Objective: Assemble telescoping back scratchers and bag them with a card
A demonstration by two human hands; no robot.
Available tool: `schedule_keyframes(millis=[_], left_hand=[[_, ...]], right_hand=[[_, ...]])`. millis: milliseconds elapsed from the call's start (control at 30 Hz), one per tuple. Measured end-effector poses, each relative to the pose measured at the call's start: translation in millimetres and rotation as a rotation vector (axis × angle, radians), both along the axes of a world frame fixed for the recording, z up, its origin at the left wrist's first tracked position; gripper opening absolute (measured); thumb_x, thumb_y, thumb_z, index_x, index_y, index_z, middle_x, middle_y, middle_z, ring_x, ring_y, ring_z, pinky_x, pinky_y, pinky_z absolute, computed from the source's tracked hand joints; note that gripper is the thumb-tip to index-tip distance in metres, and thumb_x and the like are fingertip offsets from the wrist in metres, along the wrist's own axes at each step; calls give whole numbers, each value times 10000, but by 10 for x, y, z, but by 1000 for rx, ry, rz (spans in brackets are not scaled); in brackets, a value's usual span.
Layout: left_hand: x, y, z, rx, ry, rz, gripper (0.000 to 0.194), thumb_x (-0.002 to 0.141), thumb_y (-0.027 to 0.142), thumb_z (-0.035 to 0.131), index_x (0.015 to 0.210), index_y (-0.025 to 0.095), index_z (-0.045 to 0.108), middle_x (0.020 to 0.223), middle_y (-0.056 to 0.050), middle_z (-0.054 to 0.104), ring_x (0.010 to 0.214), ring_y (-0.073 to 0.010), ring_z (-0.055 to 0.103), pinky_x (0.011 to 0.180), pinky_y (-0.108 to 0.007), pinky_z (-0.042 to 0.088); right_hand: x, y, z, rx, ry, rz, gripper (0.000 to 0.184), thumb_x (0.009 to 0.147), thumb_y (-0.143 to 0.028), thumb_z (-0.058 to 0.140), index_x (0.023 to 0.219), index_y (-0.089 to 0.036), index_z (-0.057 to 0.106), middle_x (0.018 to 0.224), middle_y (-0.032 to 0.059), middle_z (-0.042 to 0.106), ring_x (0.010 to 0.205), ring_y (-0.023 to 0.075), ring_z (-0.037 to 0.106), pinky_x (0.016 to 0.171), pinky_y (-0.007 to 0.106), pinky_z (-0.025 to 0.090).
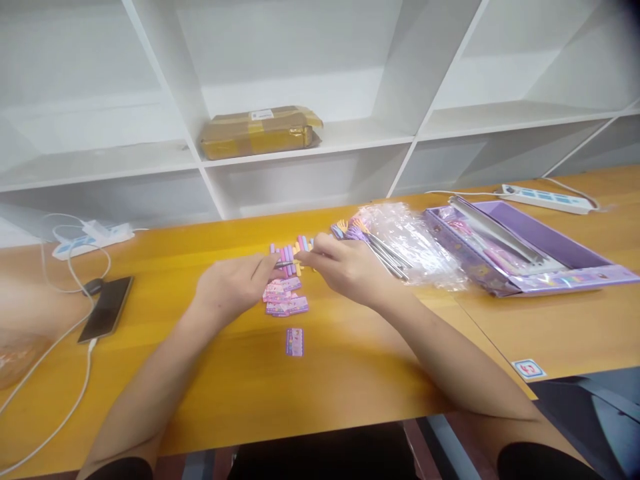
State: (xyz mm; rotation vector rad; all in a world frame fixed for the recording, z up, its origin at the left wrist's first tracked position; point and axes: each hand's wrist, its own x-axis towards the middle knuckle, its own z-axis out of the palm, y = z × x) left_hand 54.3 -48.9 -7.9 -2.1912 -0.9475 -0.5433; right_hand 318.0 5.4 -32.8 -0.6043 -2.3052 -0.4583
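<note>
Phone: at the left of the table [225, 400], I see a dark phone [107, 309], cable plugged in, near a white power strip [93, 241] by the back edge.
Left hand: my left hand [227, 290] pinches a slim striped piece [284, 264], off the table's centre toward the back edge.
Long axis: the piece points from the left fingertips toward the right hand [353, 270], roughly along the front edge; left is nearer.
Pastel sticks: these [287, 252] lie just behind, partly covered by my fingers.
Cards: a loose pile [286, 305] sits nearer the front edge, a single card [295, 342] beyond it.
Right hand: fingers drawn together near the piece's far end; I cannot tell whether they grip anything.
Right side: metal rods [390, 257], clear bags [425, 250], open purple box [565, 240].
</note>
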Motion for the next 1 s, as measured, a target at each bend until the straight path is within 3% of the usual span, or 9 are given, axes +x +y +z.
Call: schedule_keyframes(millis=[167,333,433,567,700,800,1000], left_hand=[[-6,-6,-20,17,-17,-30,259,1127,358,581,1079,183,766,682,-6,711,549,-137,594,495,-311,289],[-25,-36,-16,-98,6,68,284,1147,347,491,1171,258,760,672,3,631,541,-145,526,499,-325,193],[-17,-56,-6,-146,23,81,290,1143,323,468,1129,257,750,693,-1,607,553,-154,494,509,-326,166],[36,-80,-14,-65,-12,-18,191,1099,184,536,1030,187,714,761,-13,670,630,-153,560,535,-318,251],[97,-107,-2,26,-12,-88,125,1060,122,603,980,170,685,746,-1,666,631,-149,548,557,-330,318],[110,-109,33,98,4,-87,87,1029,117,667,969,180,677,729,13,664,609,-152,501,551,-347,335],[77,-63,77,158,-5,-96,129,1001,98,699,1066,208,678,768,20,710,669,-170,561,566,-352,373]], right_hand=[[0,-45,10,17,-7,-26,372,1119,-127,395,1137,-261,742,813,8,510,590,140,297,528,325,270],[0,-59,73,43,-51,-58,373,1093,-91,418,1117,-259,751,818,7,570,583,145,320,551,337,271],[-37,-67,125,35,-56,-30,266,1111,-159,506,1011,-244,737,820,13,615,659,159,443,671,354,337],[-132,-110,120,-11,-37,30,224,1146,-254,526,1045,-216,722,913,48,700,857,209,576,812,369,380],[-177,-153,79,-43,-63,63,293,1166,-193,461,995,-185,698,883,31,689,809,185,549,793,342,362],[-148,-154,90,15,-54,56,284,1150,-146,468,979,-183,693,832,11,656,757,173,504,761,345,334],[-124,-108,139,111,-48,12,291,1157,-170,462,972,-224,680,769,-10,598,732,171,464,749,357,310]])
